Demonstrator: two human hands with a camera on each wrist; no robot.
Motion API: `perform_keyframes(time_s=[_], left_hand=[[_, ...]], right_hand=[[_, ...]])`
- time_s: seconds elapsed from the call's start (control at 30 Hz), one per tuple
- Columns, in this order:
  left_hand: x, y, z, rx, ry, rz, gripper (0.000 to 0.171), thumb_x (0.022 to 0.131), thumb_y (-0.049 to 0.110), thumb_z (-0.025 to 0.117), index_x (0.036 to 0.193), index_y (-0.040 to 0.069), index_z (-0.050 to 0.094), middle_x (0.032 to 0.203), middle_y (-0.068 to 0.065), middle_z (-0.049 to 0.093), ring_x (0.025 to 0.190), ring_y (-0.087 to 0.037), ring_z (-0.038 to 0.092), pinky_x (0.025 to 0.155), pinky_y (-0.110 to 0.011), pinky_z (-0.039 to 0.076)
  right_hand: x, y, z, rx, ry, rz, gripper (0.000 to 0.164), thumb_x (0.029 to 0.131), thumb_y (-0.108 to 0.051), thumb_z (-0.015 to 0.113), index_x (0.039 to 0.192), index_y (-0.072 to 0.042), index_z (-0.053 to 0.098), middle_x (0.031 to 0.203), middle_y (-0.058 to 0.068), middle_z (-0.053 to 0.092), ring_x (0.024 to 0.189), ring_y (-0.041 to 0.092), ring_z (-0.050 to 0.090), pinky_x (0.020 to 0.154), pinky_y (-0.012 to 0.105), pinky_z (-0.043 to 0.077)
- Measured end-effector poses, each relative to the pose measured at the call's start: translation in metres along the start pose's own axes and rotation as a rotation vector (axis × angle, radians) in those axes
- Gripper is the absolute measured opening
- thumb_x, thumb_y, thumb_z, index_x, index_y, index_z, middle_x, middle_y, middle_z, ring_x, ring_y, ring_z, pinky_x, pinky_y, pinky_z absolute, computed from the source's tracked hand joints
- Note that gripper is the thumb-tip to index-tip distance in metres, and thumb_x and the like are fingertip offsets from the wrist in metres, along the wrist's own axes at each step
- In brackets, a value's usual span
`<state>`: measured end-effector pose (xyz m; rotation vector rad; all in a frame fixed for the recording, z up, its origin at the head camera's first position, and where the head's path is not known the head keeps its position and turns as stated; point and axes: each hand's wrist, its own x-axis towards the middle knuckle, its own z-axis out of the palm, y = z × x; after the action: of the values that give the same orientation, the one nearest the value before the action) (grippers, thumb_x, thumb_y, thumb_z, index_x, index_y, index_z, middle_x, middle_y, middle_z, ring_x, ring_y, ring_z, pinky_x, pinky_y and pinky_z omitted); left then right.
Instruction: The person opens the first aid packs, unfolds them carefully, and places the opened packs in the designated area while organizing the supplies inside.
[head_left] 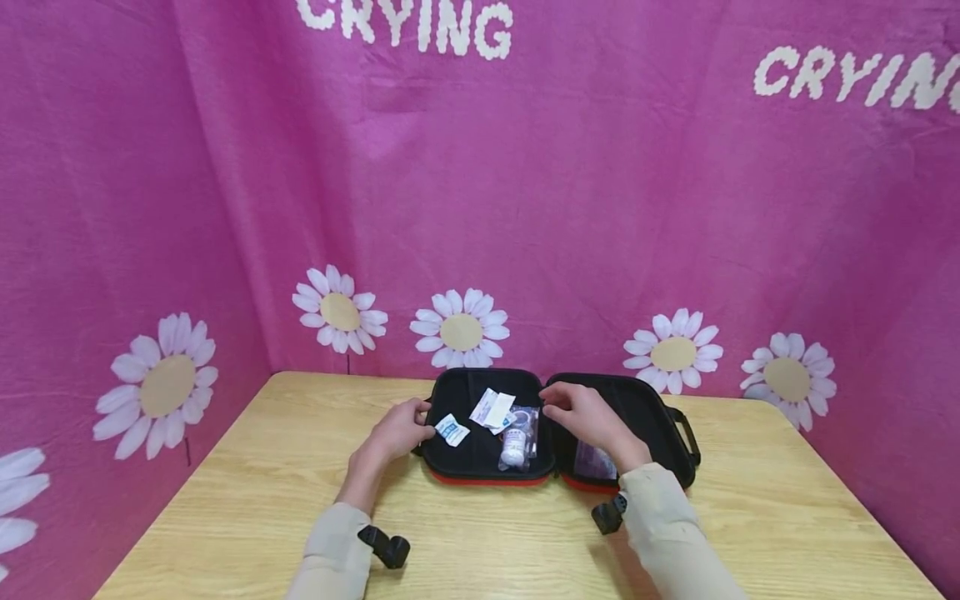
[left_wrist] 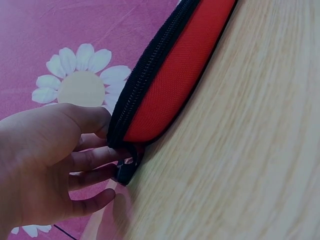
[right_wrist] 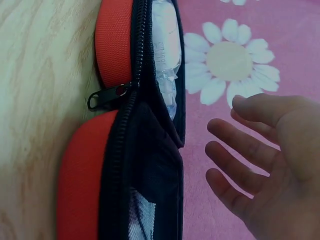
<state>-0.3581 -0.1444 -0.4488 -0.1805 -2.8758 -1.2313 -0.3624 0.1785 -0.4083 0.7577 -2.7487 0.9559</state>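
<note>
A black zip case (head_left: 459, 468) with red outer sides lies unfolded on the table, both halves facing up. My left hand (head_left: 402, 432) grips the left half's outer edge, thumb at the zipped rim and fingers beside a black strap end (left_wrist: 125, 172). In that half are a blue-and-white packet (head_left: 452, 430), white packets (head_left: 492, 409) and a clear bag with a white roll (head_left: 513, 447). My right hand (head_left: 592, 419) is held over the hinge side of the right half, fingers apart and loosely bent, holding nothing. A clear plastic piece (head_left: 596, 461) lies in the right half.
The case stands near the back edge of the wooden table (head_left: 480, 542). A black carry handle (head_left: 686, 437) sticks out at its right. A zipper pull (right_wrist: 107, 96) hangs at the joint between the halves. Pink curtains (head_left: 525, 208) with daisies surround the table's back and sides.
</note>
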Motion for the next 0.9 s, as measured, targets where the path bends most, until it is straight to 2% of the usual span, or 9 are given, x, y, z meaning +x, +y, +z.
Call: perform_keyframes(time_s=[0.33, 0.53, 0.63, 0.73, 0.9], left_hand=[[-0.001, -0.001, 0.0, -0.022, 0.002, 0.002, 0.049, 0.083, 0.011, 0.071, 0.128, -0.003, 0.059, 0.096, -0.008, 0.067, 0.086, -0.016, 0.06, 0.079, -0.032, 0.048], [0.001, -0.001, 0.001, -0.021, 0.009, -0.008, 0.049, 0.082, 0.012, 0.072, 0.128, -0.001, 0.06, 0.095, -0.007, 0.067, 0.085, -0.016, 0.06, 0.079, -0.032, 0.047], [0.001, -0.002, 0.001, -0.024, 0.008, -0.01, 0.049, 0.082, 0.012, 0.072, 0.128, -0.001, 0.06, 0.095, -0.007, 0.067, 0.085, -0.016, 0.06, 0.079, -0.032, 0.048], [0.001, -0.003, 0.001, -0.024, 0.013, -0.012, 0.049, 0.081, 0.012, 0.072, 0.128, -0.001, 0.06, 0.095, -0.007, 0.066, 0.085, -0.016, 0.059, 0.079, -0.032, 0.047], [0.001, -0.003, 0.002, -0.023, 0.02, -0.011, 0.049, 0.081, 0.012, 0.073, 0.127, 0.0, 0.061, 0.095, -0.007, 0.065, 0.085, -0.016, 0.059, 0.078, -0.032, 0.047]], right_hand=[[0.021, -0.011, 0.018, -0.092, -0.041, -0.023, 0.024, 0.089, -0.008, 0.065, 0.111, -0.002, 0.071, 0.094, 0.006, 0.072, 0.086, 0.016, 0.066, 0.081, 0.036, 0.054], [0.029, -0.017, 0.029, -0.178, -0.065, -0.03, 0.022, 0.087, -0.009, 0.067, 0.108, -0.005, 0.073, 0.094, 0.004, 0.072, 0.087, 0.019, 0.066, 0.08, 0.036, 0.053], [0.031, -0.021, 0.033, -0.19, -0.057, -0.035, 0.023, 0.085, -0.011, 0.069, 0.107, -0.005, 0.073, 0.093, 0.004, 0.072, 0.086, 0.019, 0.066, 0.079, 0.036, 0.052], [0.034, -0.018, 0.038, -0.19, -0.034, -0.087, 0.022, 0.085, -0.016, 0.07, 0.105, -0.007, 0.074, 0.09, 0.003, 0.071, 0.083, 0.016, 0.065, 0.076, 0.035, 0.052], [0.037, -0.02, 0.047, -0.207, -0.031, -0.097, 0.024, 0.083, -0.018, 0.073, 0.105, -0.006, 0.074, 0.095, 0.007, 0.071, 0.09, 0.023, 0.067, 0.081, 0.038, 0.053]])
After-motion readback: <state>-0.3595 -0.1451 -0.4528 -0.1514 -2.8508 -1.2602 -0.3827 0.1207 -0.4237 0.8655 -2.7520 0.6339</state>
